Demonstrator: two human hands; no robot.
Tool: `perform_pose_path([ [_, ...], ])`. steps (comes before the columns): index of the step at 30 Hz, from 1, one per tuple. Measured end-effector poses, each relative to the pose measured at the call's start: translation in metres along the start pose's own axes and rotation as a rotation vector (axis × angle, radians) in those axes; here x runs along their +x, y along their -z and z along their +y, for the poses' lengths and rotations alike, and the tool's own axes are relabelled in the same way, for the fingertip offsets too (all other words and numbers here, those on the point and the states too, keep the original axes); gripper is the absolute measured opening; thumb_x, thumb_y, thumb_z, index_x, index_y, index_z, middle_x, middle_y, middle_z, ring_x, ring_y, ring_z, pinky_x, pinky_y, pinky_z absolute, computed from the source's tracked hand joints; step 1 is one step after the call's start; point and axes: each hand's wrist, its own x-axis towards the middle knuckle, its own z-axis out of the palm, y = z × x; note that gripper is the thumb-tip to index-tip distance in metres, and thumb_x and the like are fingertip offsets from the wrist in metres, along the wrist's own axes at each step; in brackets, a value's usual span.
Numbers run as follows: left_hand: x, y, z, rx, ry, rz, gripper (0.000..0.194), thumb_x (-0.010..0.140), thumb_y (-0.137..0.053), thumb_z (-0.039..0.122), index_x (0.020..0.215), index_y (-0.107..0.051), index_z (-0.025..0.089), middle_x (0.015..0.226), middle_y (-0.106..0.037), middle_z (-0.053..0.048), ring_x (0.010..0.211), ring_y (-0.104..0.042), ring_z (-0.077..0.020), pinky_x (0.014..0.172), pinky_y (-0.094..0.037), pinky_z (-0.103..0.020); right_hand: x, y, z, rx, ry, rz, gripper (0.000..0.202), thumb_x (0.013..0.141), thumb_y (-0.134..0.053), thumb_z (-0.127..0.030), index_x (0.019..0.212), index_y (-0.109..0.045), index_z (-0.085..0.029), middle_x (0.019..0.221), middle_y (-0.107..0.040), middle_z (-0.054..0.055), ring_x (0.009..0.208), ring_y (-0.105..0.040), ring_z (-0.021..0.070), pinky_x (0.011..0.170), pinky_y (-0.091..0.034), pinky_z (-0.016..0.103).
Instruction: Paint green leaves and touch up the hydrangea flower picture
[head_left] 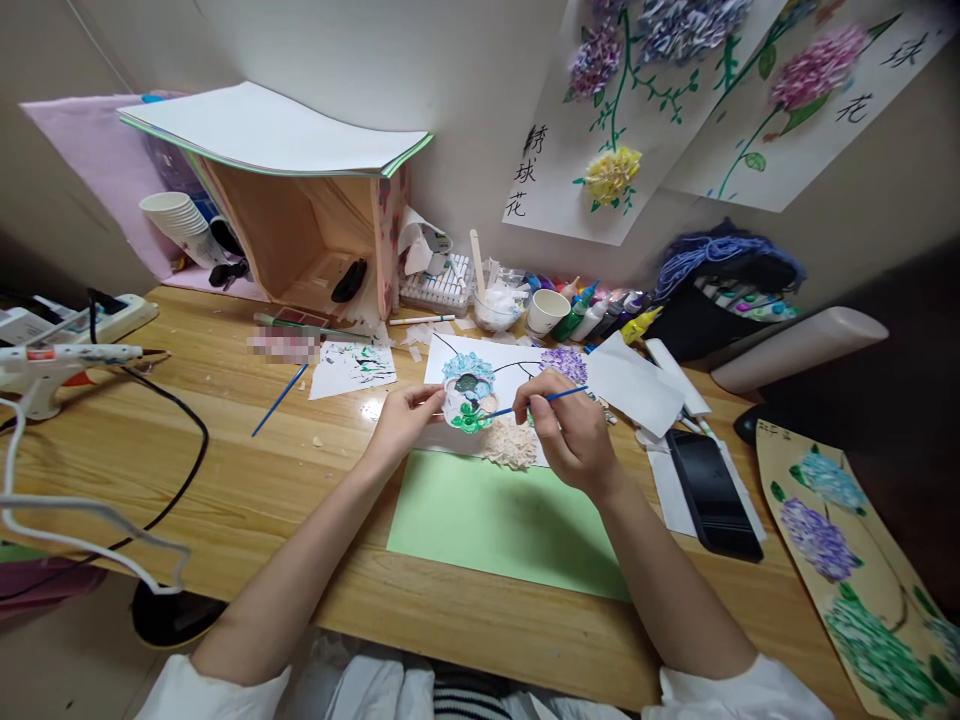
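Paintbrush (564, 395) and palette (452, 400), one per hand.
Right hand (576, 432): fingers clamped on paintbrush, long axis roughly along the near edge of the desk (259, 490), tip leftward at green paint (469, 421), contact unclear. Left hand (405, 418): fingers pinching palette's left rim, over flower sheet (514, 384); green sheet (502, 520) nearer that edge.

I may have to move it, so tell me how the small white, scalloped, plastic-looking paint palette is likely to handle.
The palette is probably light and fairly stiff: the left hand pinches only its edge, and no sag shows. The glossy green paint on it looks wet, so tilting could make it run, and that part may feel slippery.
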Motion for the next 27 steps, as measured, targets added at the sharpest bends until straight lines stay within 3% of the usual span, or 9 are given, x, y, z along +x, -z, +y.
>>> perform_pose_path([
  [11, -0.0008, -0.0003, 0.0015, 0.007, -0.014, -0.003, 0.047, 0.044, -0.086, 0.046, 0.077, -0.076, 0.013, 0.088, -0.075, -0.009, 0.076, -0.067, -0.0187, 0.071, -0.057, -0.032, 0.0017, -0.0050, 0.0035, -0.031, 0.020, -0.056, 0.021, 0.095, -0.035, -0.017, 0.082, -0.051, -0.022, 0.073, -0.059, 0.004, 0.071, -0.055, 0.0179, 0.064, -0.043, 0.032],
  [27, -0.0023, -0.0001, 0.0032, 0.010, -0.011, -0.014, 0.049, 0.046, -0.085, 0.047, 0.079, -0.075, 0.013, 0.086, -0.075, -0.008, 0.075, -0.067, -0.0184, 0.075, -0.057, -0.034, 0.0019, -0.0039, 0.0015, -0.007, 0.005, -0.022, 0.023, 0.095, -0.034, -0.018, 0.081, -0.051, -0.022, 0.073, -0.059, 0.003, 0.070, -0.055, 0.0175, 0.064, -0.042, 0.032],
])
